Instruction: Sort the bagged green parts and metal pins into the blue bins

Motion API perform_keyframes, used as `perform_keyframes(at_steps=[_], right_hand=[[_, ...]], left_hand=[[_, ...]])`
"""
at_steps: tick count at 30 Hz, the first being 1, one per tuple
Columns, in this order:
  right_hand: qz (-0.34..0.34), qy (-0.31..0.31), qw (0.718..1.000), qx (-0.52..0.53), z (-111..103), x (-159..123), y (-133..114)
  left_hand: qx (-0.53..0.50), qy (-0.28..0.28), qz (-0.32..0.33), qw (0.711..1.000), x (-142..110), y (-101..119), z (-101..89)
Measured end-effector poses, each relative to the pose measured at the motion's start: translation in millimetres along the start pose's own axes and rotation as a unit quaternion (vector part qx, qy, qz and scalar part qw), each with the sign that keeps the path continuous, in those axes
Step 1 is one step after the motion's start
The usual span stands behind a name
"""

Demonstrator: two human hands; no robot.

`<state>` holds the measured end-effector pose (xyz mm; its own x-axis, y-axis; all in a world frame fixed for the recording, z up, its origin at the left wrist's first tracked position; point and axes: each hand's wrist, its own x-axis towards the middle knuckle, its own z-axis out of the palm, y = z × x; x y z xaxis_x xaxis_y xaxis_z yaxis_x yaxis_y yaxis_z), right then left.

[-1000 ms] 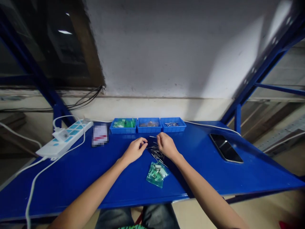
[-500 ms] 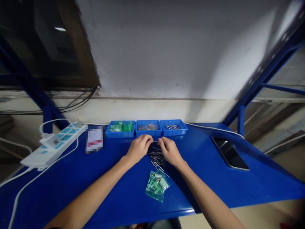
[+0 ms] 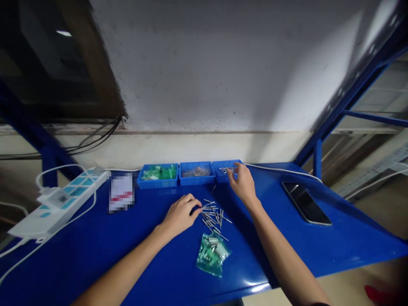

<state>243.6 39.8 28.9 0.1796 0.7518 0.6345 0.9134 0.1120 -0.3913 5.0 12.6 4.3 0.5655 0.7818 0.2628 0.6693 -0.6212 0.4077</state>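
My left hand (image 3: 182, 216) rests on the table at the left edge of a loose pile of thin metal blind rivets (image 3: 216, 216). Its thumb and forefinger are pinched at the end of a rivet. My right hand (image 3: 244, 185) reaches over the right blue bin (image 3: 219, 177), thumb and fingers apart above the silvery rivets (image 3: 227, 170) inside. Part of that bin is hidden behind the hand. Just nearer to me than the pile lies a clear green plastic bag (image 3: 213, 255) with white and green parts in it.
A middle blue bin (image 3: 197, 180) and a left one (image 3: 157, 184) with green bags stand in the row. Leftward are a blurred white packet (image 3: 121, 191) and a power strip (image 3: 60, 208) with cables. A phone (image 3: 306, 203) lies at right. Blue frame posts (image 3: 317, 161) flank the table.
My hands were together above the pile with a thin metal pin between them. They have parted: the right moved up and right to the right bin, the left came down beside the pile.
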Motion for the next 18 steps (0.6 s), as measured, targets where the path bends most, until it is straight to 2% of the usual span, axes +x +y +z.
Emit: perform_keyframes(at_steps=[4,7,9,11,13,18], right_hand=[[-0.060,-0.098,0.991,0.066,4.6,-24.8,-17.8],[-0.165,-0.197,0.961,0.103,6.0,-38.7,-40.4],[-0.227,-0.241,0.938,0.107,6.8,-43.3,-51.2],[-0.258,-0.254,0.927,0.099,7.5,-45.6,-56.8],[-0.268,-0.246,0.928,0.083,8.0,-46.8,-58.6],[-0.288,-0.219,0.931,0.046,7.5,-47.8,-58.9]], left_hand=[[0.013,0.008,0.022,1.000,-3.4,-1.8,8.0],[-0.040,0.044,-0.004,0.998,0.1,-5.5,9.0],[-0.089,0.069,-0.021,0.993,1.7,-8.5,7.8],[-0.123,0.083,-0.029,0.988,1.9,-10.3,6.5],[-0.139,0.086,-0.037,0.986,1.4,-10.1,5.8],[-0.115,0.097,-0.034,0.988,1.4,-5.9,6.0]])
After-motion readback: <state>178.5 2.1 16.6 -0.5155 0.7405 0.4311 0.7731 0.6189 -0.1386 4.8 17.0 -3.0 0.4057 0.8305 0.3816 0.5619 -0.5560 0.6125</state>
